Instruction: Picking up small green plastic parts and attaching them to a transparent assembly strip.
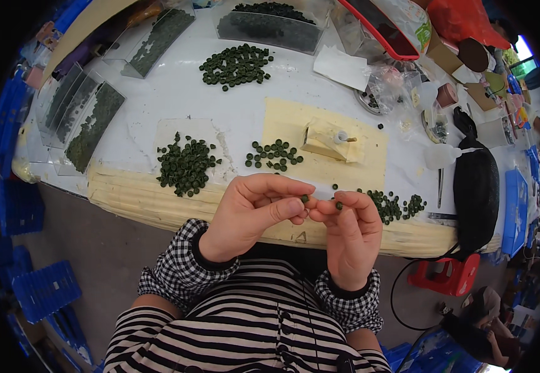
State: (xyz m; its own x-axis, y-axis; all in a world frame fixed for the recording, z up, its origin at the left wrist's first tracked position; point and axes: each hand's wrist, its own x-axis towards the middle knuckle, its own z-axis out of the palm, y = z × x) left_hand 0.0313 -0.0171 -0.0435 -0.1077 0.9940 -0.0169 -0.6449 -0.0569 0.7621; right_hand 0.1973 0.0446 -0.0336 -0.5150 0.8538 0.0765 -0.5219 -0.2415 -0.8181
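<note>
My left hand (254, 214) pinches a small dark green round piece (305, 199) between thumb and forefinger. Close beside it, my right hand (352, 233) grips another small green piece (339, 206) at its fingertips. Both hands are held just above the near edge of the table. Beyond them lie loose piles of the same green pieces: a heap (186, 165) to the left, a small cluster (274, 155) in the middle, and a scatter (397, 207) on the right. A tape-wrapped block (326, 142) with a small nozzle-like tip stands on a yellow sheet (282, 121).
Clear bins of green pieces (270, 28) stand at the back and left, with another pile (236, 65) before them. At right lie a white tissue (341, 67), a red-edged phone (385, 28), a squeeze bottle (441, 155) and a black bag (476, 193). A red stool (447, 276) is below.
</note>
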